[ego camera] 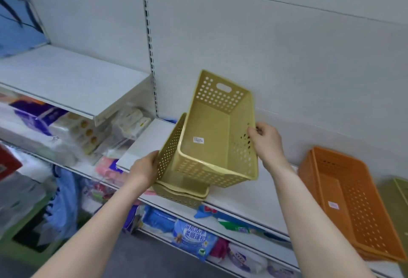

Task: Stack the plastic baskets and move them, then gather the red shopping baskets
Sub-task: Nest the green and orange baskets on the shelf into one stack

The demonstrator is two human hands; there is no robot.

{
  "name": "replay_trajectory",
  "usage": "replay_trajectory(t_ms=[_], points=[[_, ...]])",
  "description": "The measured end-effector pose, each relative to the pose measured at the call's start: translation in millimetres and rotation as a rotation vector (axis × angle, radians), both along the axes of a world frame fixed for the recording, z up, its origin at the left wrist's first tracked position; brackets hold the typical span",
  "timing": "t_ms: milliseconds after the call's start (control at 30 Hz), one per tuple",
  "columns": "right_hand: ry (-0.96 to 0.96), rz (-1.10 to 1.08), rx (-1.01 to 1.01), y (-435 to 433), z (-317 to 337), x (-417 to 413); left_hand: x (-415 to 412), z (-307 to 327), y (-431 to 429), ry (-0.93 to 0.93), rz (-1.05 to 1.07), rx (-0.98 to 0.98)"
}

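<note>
A yellow perforated plastic basket (212,131) is tilted up above a short stack of matching yellow baskets (183,193) that lies on the white shelf (254,202). My right hand (266,143) grips the right wall of the raised basket. My left hand (145,167) presses on the left wall of the outer yellow basket (170,147), which stands steeply tilted beside the raised one. To the right, nested orange baskets (353,207) rest on the same shelf. No red shopping baskets are in view.
A green basket (395,198) sits at the far right edge. A higher white shelf (72,83) juts out at the left. Packaged tissues and detergent bags (194,238) fill the lower shelves. A slotted upright (150,41) divides the white back wall.
</note>
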State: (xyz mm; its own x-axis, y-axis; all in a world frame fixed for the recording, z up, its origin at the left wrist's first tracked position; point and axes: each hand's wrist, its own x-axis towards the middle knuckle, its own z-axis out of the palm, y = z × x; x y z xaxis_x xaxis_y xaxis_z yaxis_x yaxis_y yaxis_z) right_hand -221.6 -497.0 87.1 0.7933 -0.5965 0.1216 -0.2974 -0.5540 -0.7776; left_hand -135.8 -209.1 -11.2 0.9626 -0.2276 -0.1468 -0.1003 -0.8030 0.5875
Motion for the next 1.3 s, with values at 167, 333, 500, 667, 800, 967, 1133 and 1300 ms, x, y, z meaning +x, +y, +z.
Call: replay_trajectory(t_ms=[167,333,500,667,800,967,1133,1300], points=[[0.089,-0.09,0.069,-6,-16,-13,-13,-5,-27,0.099,-0.178,-0.192],[0.191,-0.137,0.048,-33,-28,-45,-30,-5,-57,0.238,-0.332,-0.361],[0.292,-0.207,-0.091,-43,-45,-76,-44,-4,-86,0.54,-0.282,-0.627],[0.291,-0.228,-0.182,-40,-47,-83,-48,25,-115,0.527,-0.331,-0.634],[0.482,-0.18,-0.209,-34,-52,-76,-43,34,-129,0.55,-0.369,-0.628],[0.604,-0.152,0.148,-33,-65,-79,-41,20,-137,0.422,-0.345,-0.451],[0.484,-0.193,0.209,-27,-63,-97,-45,18,-142,0.31,-0.387,-0.424],[0.307,-0.294,0.206,-36,-45,-124,-58,35,-148,0.345,-0.385,-0.666]])
